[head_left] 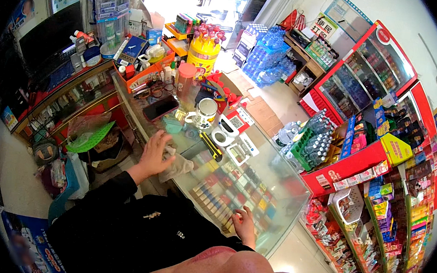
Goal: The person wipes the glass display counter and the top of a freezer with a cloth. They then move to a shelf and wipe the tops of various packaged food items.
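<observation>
My left hand is held over the near left edge of the glass counter, its fingers spread. Right beside its fingertips lies a crumpled beige cloth; whether they touch, I cannot tell. My right hand is at the near side of the glass top, fingers loosely bent and apart, with nothing seen in it. Between and beyond the hands are a yellow and black utility knife, a patterned white mug, a dark phone and a white rounded device. Small coloured packs show through the glass.
A yellow tub of lollipops and a pink-lidded jar stand toward the back of the counter. Farther off are blue-wrapped water bottles and a red drinks fridge. Snack shelves line the right. A monitor stands at left.
</observation>
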Available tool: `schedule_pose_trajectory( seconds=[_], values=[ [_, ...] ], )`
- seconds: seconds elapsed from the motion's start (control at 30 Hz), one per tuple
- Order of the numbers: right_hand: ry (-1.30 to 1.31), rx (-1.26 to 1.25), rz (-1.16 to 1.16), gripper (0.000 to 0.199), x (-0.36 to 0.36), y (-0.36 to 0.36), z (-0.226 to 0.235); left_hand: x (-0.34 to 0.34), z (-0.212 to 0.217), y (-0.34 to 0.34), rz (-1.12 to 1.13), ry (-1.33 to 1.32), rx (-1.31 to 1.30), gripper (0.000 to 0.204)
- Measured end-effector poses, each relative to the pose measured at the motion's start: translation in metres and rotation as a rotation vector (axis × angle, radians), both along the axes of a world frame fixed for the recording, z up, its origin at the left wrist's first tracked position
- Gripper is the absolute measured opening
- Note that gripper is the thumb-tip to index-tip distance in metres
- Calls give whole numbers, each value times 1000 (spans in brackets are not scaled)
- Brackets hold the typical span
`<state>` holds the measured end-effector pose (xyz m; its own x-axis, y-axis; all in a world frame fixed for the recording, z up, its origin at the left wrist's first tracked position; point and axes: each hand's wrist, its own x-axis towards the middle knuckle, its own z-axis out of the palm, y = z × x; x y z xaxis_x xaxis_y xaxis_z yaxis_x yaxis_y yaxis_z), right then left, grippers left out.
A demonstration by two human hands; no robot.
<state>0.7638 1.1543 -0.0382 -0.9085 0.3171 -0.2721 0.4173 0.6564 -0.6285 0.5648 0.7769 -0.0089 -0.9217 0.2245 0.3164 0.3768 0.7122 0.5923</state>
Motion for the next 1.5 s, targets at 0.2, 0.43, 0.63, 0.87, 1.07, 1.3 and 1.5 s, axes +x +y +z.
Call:
schedule_pose_trajectory(
  seconds=[0.2, 0.43, 0.63, 0.87, 1.07, 1.3, 1.5],
  values=[
    [74, -33, -21, 30, -1, 3, -1, 8, -66, 13, -271, -6, -432, 60],
    [88, 181, -94, 20, -7, -1, 2, 6, -79, 62, -517, 105, -445, 66],
    [144, 255, -109, 23, -11, 0, -3, 20, -101, 124, -965, 211, -428, 72],
    [459, 172, -320, 21, -2, 2, -26, 27, -97, 140, -1118, 222, -362, 75],
    [576, 139, -391, 19, 2, 0, -37, 26, -96, 140, -1138, 213, -309, 72],
    [629, 167, -388, 18, 2, 2, -41, 26, -94, 140, -1150, 198, -291, 74],
    [639, 153, -385, 17, 3, 3, -44, 25, -90, 140, -1135, 236, -356, 73]
  ],
)
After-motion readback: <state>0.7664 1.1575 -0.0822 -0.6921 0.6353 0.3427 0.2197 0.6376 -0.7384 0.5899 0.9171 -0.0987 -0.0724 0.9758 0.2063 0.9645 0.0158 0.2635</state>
